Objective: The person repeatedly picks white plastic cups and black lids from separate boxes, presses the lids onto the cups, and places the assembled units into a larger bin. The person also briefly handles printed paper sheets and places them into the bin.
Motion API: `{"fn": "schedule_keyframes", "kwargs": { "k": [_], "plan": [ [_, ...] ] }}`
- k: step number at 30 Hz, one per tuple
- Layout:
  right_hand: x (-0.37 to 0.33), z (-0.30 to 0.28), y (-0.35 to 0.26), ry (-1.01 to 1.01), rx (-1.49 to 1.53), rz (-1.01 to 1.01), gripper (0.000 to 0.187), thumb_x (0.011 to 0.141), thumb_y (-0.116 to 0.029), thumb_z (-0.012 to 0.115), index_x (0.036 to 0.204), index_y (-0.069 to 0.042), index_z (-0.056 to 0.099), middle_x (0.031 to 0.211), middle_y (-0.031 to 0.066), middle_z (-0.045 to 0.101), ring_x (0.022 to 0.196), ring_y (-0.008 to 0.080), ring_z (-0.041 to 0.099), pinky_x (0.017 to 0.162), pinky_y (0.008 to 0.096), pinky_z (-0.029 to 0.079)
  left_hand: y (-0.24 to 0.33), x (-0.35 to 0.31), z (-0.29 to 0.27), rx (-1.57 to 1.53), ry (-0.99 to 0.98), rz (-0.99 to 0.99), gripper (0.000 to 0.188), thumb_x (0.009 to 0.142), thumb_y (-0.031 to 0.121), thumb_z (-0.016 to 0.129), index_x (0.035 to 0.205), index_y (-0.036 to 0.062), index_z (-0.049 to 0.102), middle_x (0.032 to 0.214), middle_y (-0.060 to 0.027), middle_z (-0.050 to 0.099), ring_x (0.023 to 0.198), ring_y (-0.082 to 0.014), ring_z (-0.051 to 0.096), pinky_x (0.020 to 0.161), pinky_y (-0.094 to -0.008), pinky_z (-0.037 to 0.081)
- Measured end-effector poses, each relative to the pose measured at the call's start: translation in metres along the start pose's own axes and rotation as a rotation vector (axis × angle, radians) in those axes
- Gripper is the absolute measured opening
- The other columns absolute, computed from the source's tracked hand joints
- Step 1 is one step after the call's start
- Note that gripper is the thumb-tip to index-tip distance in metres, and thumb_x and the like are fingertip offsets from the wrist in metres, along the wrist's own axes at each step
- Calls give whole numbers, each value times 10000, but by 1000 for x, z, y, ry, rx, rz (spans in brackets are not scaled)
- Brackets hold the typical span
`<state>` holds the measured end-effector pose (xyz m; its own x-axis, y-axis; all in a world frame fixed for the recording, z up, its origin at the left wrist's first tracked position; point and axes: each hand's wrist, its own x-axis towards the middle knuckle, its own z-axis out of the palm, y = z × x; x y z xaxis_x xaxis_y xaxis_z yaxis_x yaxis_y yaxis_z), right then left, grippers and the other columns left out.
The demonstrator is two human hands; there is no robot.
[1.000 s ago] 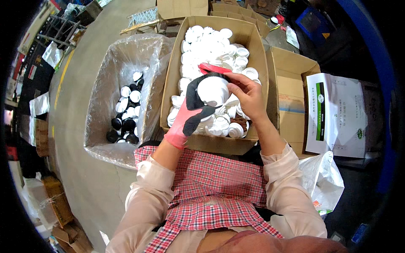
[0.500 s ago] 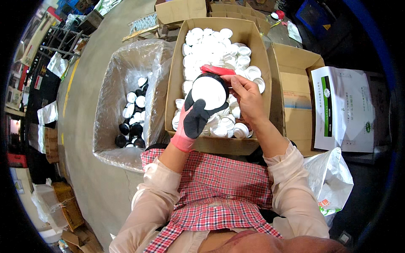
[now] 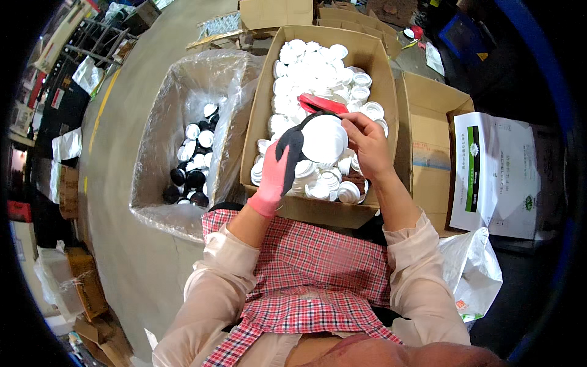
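Note:
My left hand (image 3: 282, 164), in a pink and black glove, grips a round white lid (image 3: 324, 139) by its left side. The lid's flat round face is turned up. My bare right hand (image 3: 372, 144) has its thumb and fingers pinched together at the lid's right edge. Just beyond the lid is a red item (image 3: 321, 103) with dark parts; I cannot make out its kind. Both hands are over a cardboard box (image 3: 312, 211) heaped with white lids (image 3: 306, 67). Some of the pile is hidden by my hands.
To the left stands a box lined with clear plastic (image 3: 153, 134), holding black and white caps (image 3: 194, 177). On the right are an open cardboard box (image 3: 428, 122), a printed white carton (image 3: 501, 177) and a white bag (image 3: 471, 275). More cardboard (image 3: 275, 13) lies at the back.
The lid has moved slightly to the right and its face has turned. My left thumb no longer lies across its front. The view has shifted a little.

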<state>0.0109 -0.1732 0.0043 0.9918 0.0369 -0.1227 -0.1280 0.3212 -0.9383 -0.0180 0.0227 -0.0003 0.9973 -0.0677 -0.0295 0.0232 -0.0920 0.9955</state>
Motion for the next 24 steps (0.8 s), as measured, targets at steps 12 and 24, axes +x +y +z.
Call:
{"fn": "schedule_keyframes", "kwargs": {
  "k": [12, 24],
  "plan": [
    [2, 11, 11, -42, 25, 86, 138, 926, -205, 579, 957, -73, 602, 851, -21, 598, 749, 61, 573, 602, 235, 523, 14, 6, -13, -417, -263, -173, 276, 952, 157, 521, 1135, -42, 575, 933, -88, 666, 774, -153, 669, 647, -259, 536],
    [-4, 26, 5, -91, -14, -26, 389, 933, -134, 575, 1283, 20, 500, 1031, 50, 593, 871, 102, 564, 733, 220, 470, -10, 12, -12, 1, -121, 133, 351, 921, 71, 537, 1251, -44, 515, 1073, -138, 651, 910, -196, 658, 772, -291, 536]
  ]
}}
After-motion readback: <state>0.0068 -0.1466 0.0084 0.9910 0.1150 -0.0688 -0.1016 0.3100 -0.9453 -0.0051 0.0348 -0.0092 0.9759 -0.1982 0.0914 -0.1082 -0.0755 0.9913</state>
